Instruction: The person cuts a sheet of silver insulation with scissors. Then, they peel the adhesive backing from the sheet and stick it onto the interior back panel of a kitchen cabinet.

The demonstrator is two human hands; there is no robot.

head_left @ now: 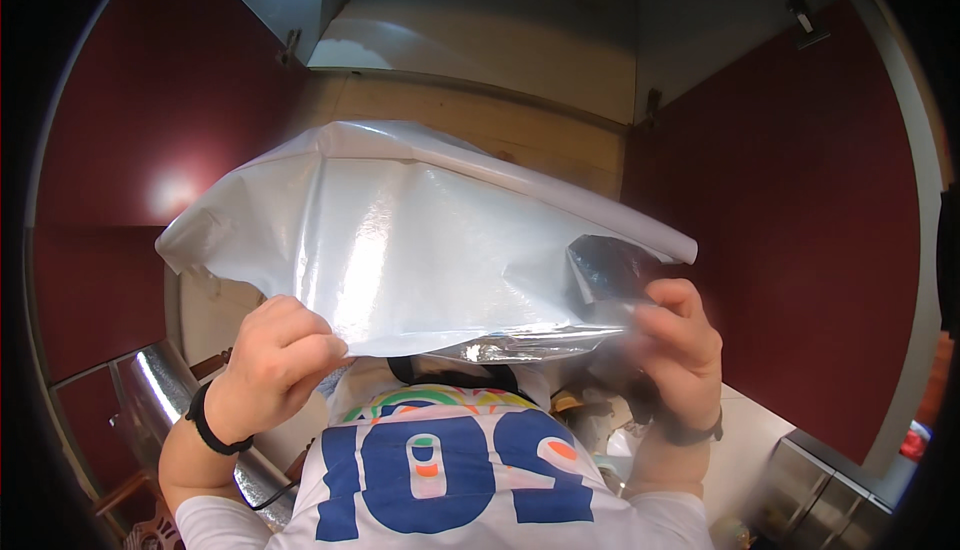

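A large glossy white sheet with a silvery reflective face (420, 250) spans the space in front of me. Its far edge curls over into a loose tube, slanting down to the right. At its near left edge my left hand (280, 350) is closed, pinching the sheet between thumb and fingers. My right hand (678, 340), smeared a little by motion, is closed on the near right corner. There a dark, mirror-like flap (610, 268) is bent up beside the fingers. Between my hands the near edge shows a crumpled silver strip.
An open cabinet with a pale inner floor (480, 115) lies beyond the sheet. Dark red doors stand open at the left (170, 100) and right (790, 230). A silver foil roll (160, 390) leans at the lower left. Metal-fronted drawers (825, 485) are at the lower right.
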